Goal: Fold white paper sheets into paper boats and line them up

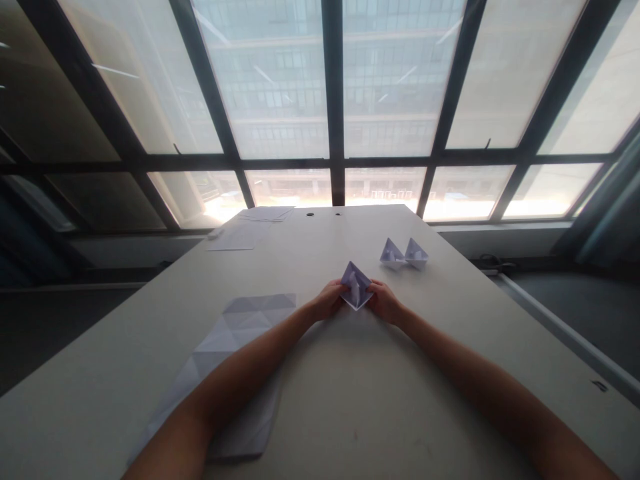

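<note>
A folded white paper boat [356, 293] is held up between both hands above the middle of the table, its pointed tip upward and its pocket facing me. My left hand [330, 299] pinches its left corner, with the other fingers curled behind. On the opposite corner, my right hand [385, 301] grips in the same way. Two finished-looking paper boats, one [391, 255] on the left and another [416, 254] on the right, stand side by side beyond my right hand. Under my left forearm lies a large creased paper sheet [250, 327].
The long white table [425, 400] runs toward tall windows [280, 80]. Flat white sheets [233, 237] lie at its far left. Two dark round spots, one a hole [310, 215], sit near the far edge. A small dark mark [599, 385] shows at the right edge.
</note>
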The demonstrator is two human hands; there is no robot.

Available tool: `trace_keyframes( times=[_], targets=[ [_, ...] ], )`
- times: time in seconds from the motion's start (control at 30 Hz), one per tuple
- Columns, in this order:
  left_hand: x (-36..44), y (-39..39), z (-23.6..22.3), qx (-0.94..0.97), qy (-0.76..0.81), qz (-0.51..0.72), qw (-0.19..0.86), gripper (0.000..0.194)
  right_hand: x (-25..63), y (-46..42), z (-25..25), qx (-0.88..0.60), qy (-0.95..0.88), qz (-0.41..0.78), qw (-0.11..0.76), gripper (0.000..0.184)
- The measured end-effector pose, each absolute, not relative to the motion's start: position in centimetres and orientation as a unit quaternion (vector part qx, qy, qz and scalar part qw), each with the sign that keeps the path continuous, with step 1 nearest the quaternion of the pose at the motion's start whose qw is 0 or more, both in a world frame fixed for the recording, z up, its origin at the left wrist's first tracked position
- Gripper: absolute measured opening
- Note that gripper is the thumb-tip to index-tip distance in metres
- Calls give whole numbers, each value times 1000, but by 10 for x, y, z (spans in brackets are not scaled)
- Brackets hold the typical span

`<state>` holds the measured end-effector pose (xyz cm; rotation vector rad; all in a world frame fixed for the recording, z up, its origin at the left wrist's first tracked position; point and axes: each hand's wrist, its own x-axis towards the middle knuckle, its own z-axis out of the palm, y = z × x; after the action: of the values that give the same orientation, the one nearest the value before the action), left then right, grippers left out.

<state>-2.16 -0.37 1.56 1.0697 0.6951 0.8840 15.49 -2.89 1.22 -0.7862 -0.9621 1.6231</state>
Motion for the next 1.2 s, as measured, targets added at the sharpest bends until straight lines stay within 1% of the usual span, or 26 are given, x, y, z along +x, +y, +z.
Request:
trace_keyframes(
  times=[0.2, 0.3, 0.47, 0.57, 0.67, 0.8, 0.93, 1.03, 1.2],
  targets=[
    [-20, -1, 10, 488, 326, 403, 702, 21, 157, -28, 11, -302, -391, 700, 515, 19],
    [-19, 0, 9, 487, 326, 410, 699, 22, 158, -25, 8, -308, -379, 706, 513, 22],
    [-17, -3, 10, 512, 321, 418, 678, 23, 159, -21, 4, -346, -363, 683, 532, 19],
    [-18, -3, 10, 540, 333, 417, 651, 26, 158, -20, 4, -370, -375, 658, 538, 26],
    [-21, -2, 8, 569, 339, 407, 630, 28, 159, -18, 3, -374, -412, 649, 519, 33],
    [-23, 1, 6, 599, 343, 397, 605, 29, 163, -17, -1, -379, -460, 625, 505, 37],
    [-23, -1, 10, 625, 369, 392, 565, 27, 165, -18, -2, -428, -479, 568, 514, 36],
    [-26, -2, 16, 647, 400, 389, 519, 25, 164, -21, 1, -471, -482, 529, 515, 32],
    [-29, -1, 17, 667, 436, 377, 471, 20, 161, -25, 6, -514, -481, 498, 506, 26]
  ],
)
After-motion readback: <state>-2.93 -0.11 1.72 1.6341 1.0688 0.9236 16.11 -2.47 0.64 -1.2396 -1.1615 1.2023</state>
